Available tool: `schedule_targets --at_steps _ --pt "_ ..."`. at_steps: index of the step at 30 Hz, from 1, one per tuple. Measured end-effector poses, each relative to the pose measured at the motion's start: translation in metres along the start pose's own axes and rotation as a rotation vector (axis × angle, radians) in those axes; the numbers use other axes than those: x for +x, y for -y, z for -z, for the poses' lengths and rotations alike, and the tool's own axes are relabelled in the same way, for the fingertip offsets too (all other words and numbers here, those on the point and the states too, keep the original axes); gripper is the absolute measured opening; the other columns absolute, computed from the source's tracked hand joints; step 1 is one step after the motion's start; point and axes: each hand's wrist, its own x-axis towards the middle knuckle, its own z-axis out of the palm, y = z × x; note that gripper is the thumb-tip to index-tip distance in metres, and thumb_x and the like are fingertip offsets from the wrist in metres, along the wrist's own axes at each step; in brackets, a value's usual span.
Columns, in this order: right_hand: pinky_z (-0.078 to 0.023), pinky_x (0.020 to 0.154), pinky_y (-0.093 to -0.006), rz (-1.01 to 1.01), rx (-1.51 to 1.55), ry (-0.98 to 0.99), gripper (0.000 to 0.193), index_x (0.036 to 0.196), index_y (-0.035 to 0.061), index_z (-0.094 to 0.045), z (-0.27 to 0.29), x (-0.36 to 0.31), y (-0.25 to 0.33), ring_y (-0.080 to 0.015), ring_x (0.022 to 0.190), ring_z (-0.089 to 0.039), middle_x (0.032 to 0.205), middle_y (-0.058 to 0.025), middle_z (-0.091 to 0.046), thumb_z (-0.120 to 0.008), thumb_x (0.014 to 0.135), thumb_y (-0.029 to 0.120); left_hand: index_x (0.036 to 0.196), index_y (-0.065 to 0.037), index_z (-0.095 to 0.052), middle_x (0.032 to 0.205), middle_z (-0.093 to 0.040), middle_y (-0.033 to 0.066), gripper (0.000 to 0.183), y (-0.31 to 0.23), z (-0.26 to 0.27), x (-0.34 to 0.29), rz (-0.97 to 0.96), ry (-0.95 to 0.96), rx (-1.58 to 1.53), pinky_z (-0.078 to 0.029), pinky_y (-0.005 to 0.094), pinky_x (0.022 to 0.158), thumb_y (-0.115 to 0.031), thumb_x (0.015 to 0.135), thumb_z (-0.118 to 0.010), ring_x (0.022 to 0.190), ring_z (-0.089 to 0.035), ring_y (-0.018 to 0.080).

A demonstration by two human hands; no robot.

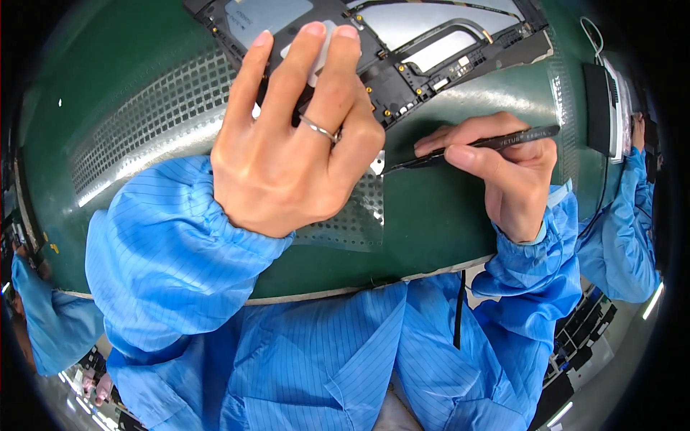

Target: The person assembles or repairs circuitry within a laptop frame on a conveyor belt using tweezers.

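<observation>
My left hand [295, 158], with a ring on one finger, lies over the near-left part of an opened electronic device [394, 85]. Its fingers are stretched and spread across the black housing and a grey-white part. In my right hand [523, 172] is a pair of black tweezers [528, 136], held between thumb and fingers. Their tips point left, close to a small pale piece [377, 164] at the edge of a clear sheet with dark dots [348, 219], partly beneath my left hand. Whether the tips touch the piece, I cannot tell.
A green mat [431, 230] covers the bench. Clear sheeting with rows of dark squares [158, 108] lies on the left. A black-and-white stack [600, 108] with a cable stands at the right. Blue-sleeved people work at the right [618, 244] and left [57, 316].
</observation>
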Motion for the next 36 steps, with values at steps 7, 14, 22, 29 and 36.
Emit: schedule_targets --at_steps 7,14,22,29,36 --pt "-0.043 0.073 -0.0398 0.004 0.206 -0.051 0.010 0.070 -0.0020 -0.049 0.000 0.001 0.016 -0.0306 0.067 -0.057 0.067 -0.0216 -0.057 -0.051 0.069 0.008 0.069 -0.003 -0.049 0.098 -0.053 0.0178 0.008 0.001 0.001 0.003 0.010 -0.057 -0.042 -0.042 0.0462 0.074 -0.008 0.066 -0.055 0.089 -0.052 0.0321" --pt "-0.043 0.068 -0.0346 0.370 0.254 -0.070 0.010 0.076 -0.0047 -0.052 0.002 0.017 0.061 -0.0303 0.070 -0.058 0.071 -0.0129 -0.053 -0.053 0.069 0.003 0.093 0.005 -0.053 0.089 -0.052 0.0174 0.048 0.022 0.066 0.030 0.028 -0.050 -0.127 -0.048 0.0342 0.066 0.003 0.047 -0.068 0.077 -0.056 0.0305" --pt "-0.042 0.071 -0.0414 0.700 0.060 -0.165 0.012 0.081 -0.0040 -0.050 -0.016 0.045 0.086 -0.0324 0.071 -0.058 0.072 -0.0139 -0.054 -0.046 0.074 0.005 0.092 0.006 -0.050 0.080 -0.053 0.0175 0.048 0.041 0.090 0.037 0.206 -0.128 -0.269 -0.046 0.0307 0.057 0.006 0.048 -0.067 0.067 -0.055 0.0279" --pt "-0.042 0.072 -0.0409 0.623 -0.056 -0.104 0.011 0.074 -0.0042 -0.051 -0.038 0.052 0.097 -0.0319 0.067 -0.058 0.067 -0.0131 -0.053 -0.048 0.068 0.004 0.091 0.006 -0.050 0.081 -0.053 0.0164 0.048 0.046 0.089 0.032 0.196 -0.148 -0.335 -0.047 0.0306 0.056 0.004 0.046 -0.068 0.067 -0.055 0.0268" --pt "-0.042 0.073 -0.0385 0.633 -0.096 -0.162 0.013 0.075 -0.0039 -0.052 -0.023 0.056 0.099 -0.0285 0.065 -0.056 0.067 -0.0202 -0.057 -0.048 0.067 0.005 0.090 0.005 -0.051 0.082 -0.052 0.0151 0.049 0.045 0.090 0.039 0.216 -0.121 -0.359 -0.047 0.0305 0.055 0.004 0.044 -0.068 0.067 -0.055 0.0266"
